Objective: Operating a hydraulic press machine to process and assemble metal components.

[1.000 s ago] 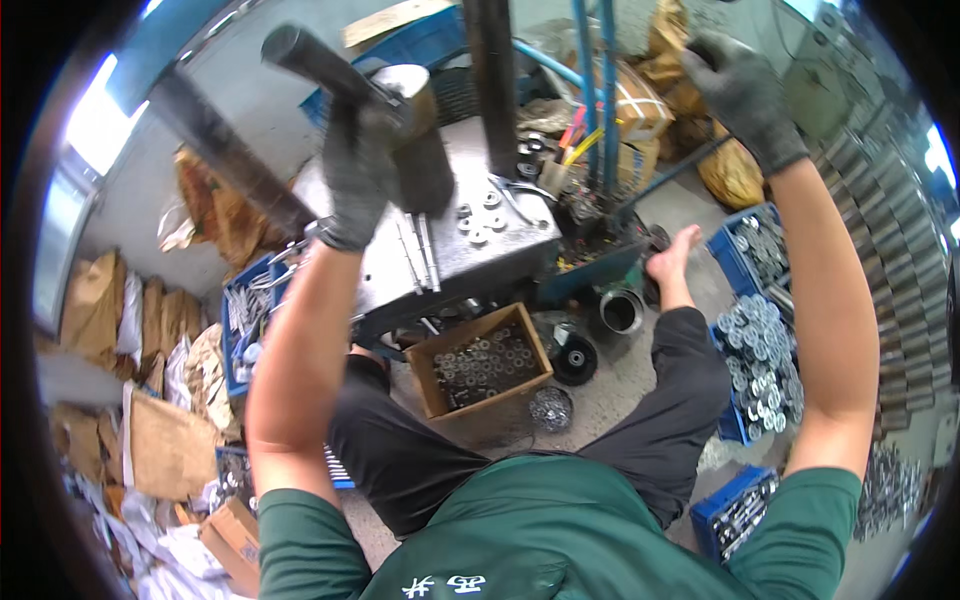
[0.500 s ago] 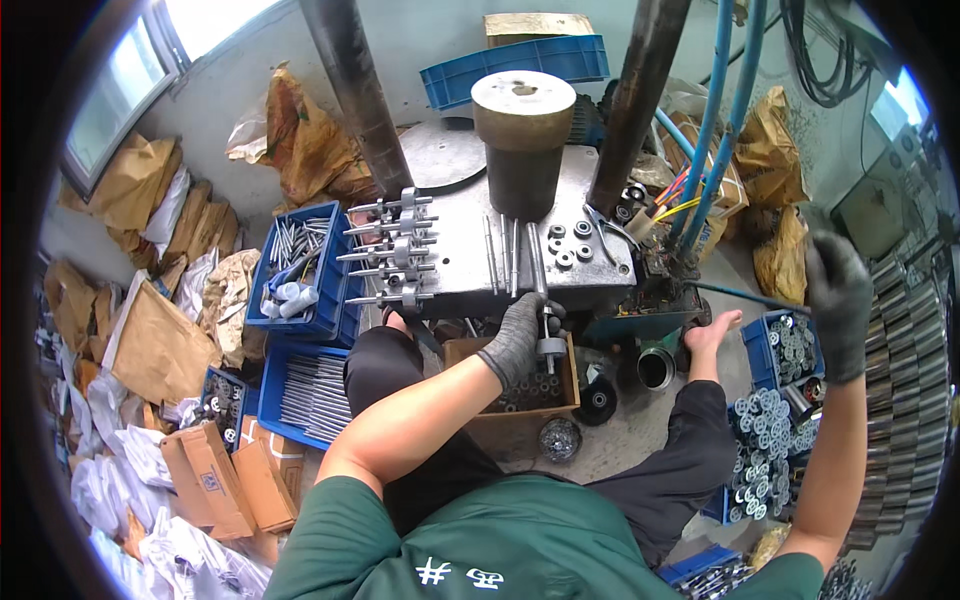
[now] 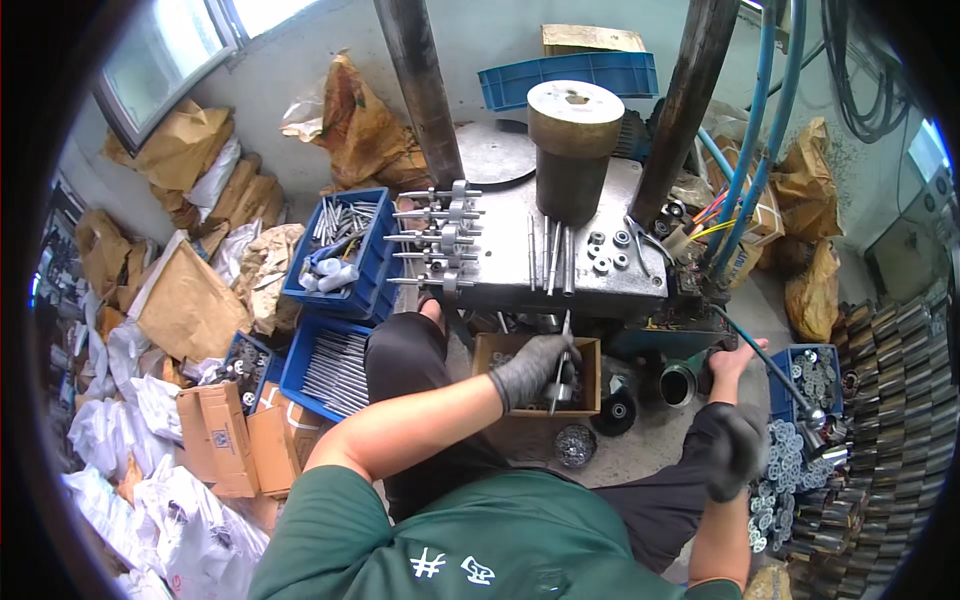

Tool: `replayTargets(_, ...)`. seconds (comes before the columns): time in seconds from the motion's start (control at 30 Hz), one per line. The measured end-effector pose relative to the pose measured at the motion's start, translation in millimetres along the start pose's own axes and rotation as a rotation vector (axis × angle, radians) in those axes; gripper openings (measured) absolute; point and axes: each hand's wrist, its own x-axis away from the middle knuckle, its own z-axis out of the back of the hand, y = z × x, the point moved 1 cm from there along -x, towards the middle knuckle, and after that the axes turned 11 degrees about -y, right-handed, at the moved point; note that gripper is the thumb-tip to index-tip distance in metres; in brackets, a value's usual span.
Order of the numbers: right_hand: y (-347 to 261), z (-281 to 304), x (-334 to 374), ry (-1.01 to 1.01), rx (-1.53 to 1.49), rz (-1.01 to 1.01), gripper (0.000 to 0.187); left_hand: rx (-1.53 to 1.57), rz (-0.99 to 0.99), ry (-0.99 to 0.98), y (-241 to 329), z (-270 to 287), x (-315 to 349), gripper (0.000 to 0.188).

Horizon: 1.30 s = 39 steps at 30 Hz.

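The gloved left hand (image 3: 535,372) is clamped on a metal shaft (image 3: 555,402) that carries a thick ring. The shaft's long axis runs almost straight away from the person, one end pointing at the front edge of the tabletop (image 3: 505,240), the other back at the lap and a little to the left. It is in front of that edge, over the right part of an open cardboard box (image 3: 592,378) as seen from above. The right hand (image 3: 737,455), gloved and blurred, is by the right knee, well out from the tabletop's right front corner; whether its fingers are apart or together I cannot tell.

On the tabletop, about four bare rods (image 3: 532,255) lie side by side, their near ends toward the front edge. Five small rings (image 3: 601,265) sit toward the right front corner, with one pair of pliers (image 3: 652,248) by the right edge. About five ringed shafts (image 3: 425,239) line the left edge, tips pointing left. One upright cylinder (image 3: 572,175) stands behind the rods
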Motion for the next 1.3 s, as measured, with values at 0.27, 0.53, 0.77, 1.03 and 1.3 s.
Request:
replayTargets(0.27, 90, -167, 128, -0.152, -0.618, -0.973, 0.017, -0.523, -0.573, 0.119, 28, 30, 95, 0.021)
replayTargets(0.53, 110, -176, 146, -0.173, -0.721, -0.94, 0.017, 0.321, -0.697, 0.59, 108, 169, 97, 0.013)
replayTargets(0.77, 117, -185, 159, -0.173, -0.694, -0.943, 0.019, 0.392, -0.653, 0.471, 105, 207, 78, 0.013)
replayTargets(1.03, 111, -191, 163, -0.255, -0.61, -0.955, 0.02, -0.041, -0.458, 0.238, 60, 87, 75, 0.02)
replayTargets(1.3, 111, -203, 163, -0.387, -0.307, -0.712, 0.019, -1.928, -0.538, 0.48, 105, 48, 14, 0.039)
